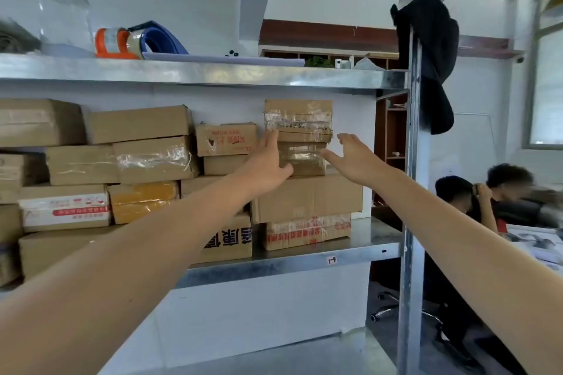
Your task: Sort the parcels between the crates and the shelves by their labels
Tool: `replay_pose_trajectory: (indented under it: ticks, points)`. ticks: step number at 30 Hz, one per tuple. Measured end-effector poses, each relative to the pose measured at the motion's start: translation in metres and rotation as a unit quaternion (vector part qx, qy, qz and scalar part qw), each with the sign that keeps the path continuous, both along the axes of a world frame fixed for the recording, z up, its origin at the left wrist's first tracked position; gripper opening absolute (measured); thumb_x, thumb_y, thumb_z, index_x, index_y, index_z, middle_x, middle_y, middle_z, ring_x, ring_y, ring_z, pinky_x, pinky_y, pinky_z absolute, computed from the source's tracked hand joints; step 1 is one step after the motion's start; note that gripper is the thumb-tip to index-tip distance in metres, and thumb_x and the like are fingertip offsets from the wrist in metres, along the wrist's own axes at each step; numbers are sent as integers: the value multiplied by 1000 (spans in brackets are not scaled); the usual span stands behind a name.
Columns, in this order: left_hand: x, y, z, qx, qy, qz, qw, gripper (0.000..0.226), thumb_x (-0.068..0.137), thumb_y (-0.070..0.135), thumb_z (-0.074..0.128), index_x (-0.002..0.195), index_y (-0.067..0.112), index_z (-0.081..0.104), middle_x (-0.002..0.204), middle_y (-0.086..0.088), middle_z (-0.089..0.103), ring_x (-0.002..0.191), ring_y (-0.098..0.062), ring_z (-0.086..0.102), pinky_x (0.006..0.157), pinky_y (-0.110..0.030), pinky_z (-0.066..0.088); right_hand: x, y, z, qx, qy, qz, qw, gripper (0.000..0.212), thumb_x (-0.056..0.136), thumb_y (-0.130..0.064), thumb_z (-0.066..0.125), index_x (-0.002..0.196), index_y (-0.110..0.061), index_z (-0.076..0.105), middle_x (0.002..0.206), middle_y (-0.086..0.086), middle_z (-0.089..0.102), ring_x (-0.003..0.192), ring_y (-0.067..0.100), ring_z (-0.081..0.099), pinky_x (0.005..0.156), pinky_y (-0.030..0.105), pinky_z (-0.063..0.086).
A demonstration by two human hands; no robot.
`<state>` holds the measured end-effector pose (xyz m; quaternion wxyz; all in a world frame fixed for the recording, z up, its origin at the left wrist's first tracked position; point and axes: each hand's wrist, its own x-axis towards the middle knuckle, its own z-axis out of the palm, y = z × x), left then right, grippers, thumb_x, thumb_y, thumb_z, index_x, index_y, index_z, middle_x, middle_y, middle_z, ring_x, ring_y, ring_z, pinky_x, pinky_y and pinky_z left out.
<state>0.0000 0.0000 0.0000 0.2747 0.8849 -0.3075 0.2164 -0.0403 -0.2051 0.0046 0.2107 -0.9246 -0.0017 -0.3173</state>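
Observation:
Both my arms reach up to a metal shelf [292, 262] stacked with cardboard parcels. My left hand [268, 161] lies with straight fingers against the left side of a small taped parcel [304, 158]. My right hand [350, 155] hovers open just to the right of the same parcel, thumb pointing at it, apparently not touching. A larger taped parcel [298, 119] sits on top of the small one. Both rest on a big plain box [310, 201], with a red-printed box [307, 231] beneath.
Several more boxes fill the shelf's left side [137, 125]. The top shelf [195, 73] carries tape rolls [118, 42] and a clear jar. A steel upright [411, 192] with a dark garment [429, 64] stands right. Two people [487, 192] sit at the far right.

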Motion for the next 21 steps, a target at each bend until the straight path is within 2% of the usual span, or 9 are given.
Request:
replay_pose_trajectory:
  ticks: [2, 5, 7, 8, 10, 13, 16, 18, 21]
  points:
    - [3, -4, 5, -7, 28, 4, 1000, 91, 98, 26, 57, 157, 19, -12, 165, 1, -18, 153, -22, -2, 124, -41, 12, 8, 0, 8, 15, 0, -2, 1000, 76, 101, -50, 44, 155, -3, 19, 160, 15, 23, 144, 29, 29, 114, 39, 28]
    - [7, -13, 13, -36, 61, 22, 997, 95, 98, 25, 57, 156, 19, -18, 163, 0, -25, 151, -32, 15, 118, -46, 29, 19, 4, 20, 39, -5, 2, 999, 72, 100, -48, 47, 151, -3, 26, 155, 16, 31, 138, 31, 37, 103, 34, 34]
    - [7, -18, 18, -71, 78, 24, 994, 94, 99, 26, 55, 155, 18, -19, 165, -5, -16, 143, -37, 33, 113, -45, 38, 26, 7, 26, 72, -11, 22, 997, 66, 99, -46, 51, 147, -4, 34, 148, 16, 39, 131, 30, 43, 95, 31, 36]
    - [7, -20, 21, -80, 81, 24, 993, 93, 99, 26, 55, 155, 17, -19, 166, -7, -10, 139, -36, 40, 111, -44, 40, 28, 8, 28, 88, -13, 32, 996, 66, 98, -45, 53, 147, -4, 34, 147, 15, 41, 130, 29, 45, 96, 31, 38]
    - [10, -24, 24, -98, 88, 27, 991, 91, 98, 25, 56, 156, 13, -14, 166, -12, 3, 134, -34, 46, 107, -42, 44, 34, 9, 32, 129, -10, 47, 990, 66, 97, -39, 57, 148, -6, 31, 145, 13, 45, 127, 29, 48, 103, 37, 42]
    - [13, -26, 30, -150, 116, 28, 982, 88, 97, 24, 57, 157, 13, -6, 154, -20, 35, 125, -35, 53, 88, -35, 50, 41, 10, 35, 208, -21, 76, 975, 66, 94, -29, 62, 148, -9, 28, 138, 10, 50, 113, 24, 56, 98, 38, 47]
    - [12, -25, 32, -206, 146, 8, 968, 86, 96, 21, 56, 158, 15, -2, 150, -16, 41, 109, -26, 59, 70, -23, 45, 43, 13, 33, 250, -31, 98, 963, 66, 94, -26, 63, 149, -14, 30, 127, 7, 57, 96, 17, 60, 93, 36, 50]
    - [10, -25, 30, -215, 146, 1, 966, 89, 94, 19, 58, 158, 16, -3, 145, -15, 45, 98, -21, 61, 53, -19, 41, 43, 14, 29, 252, -43, 107, 961, 65, 93, -23, 63, 148, -17, 30, 124, 6, 59, 99, 19, 61, 95, 39, 51]
    - [10, -25, 24, -246, 130, -26, 960, 82, 91, 13, 60, 157, 17, 11, 129, 4, 47, 79, 1, 49, 52, -12, 34, 39, 12, 26, 256, -67, 120, 957, 66, 91, -21, 63, 148, -21, 30, 129, 6, 57, 105, 21, 62, 91, 38, 53]
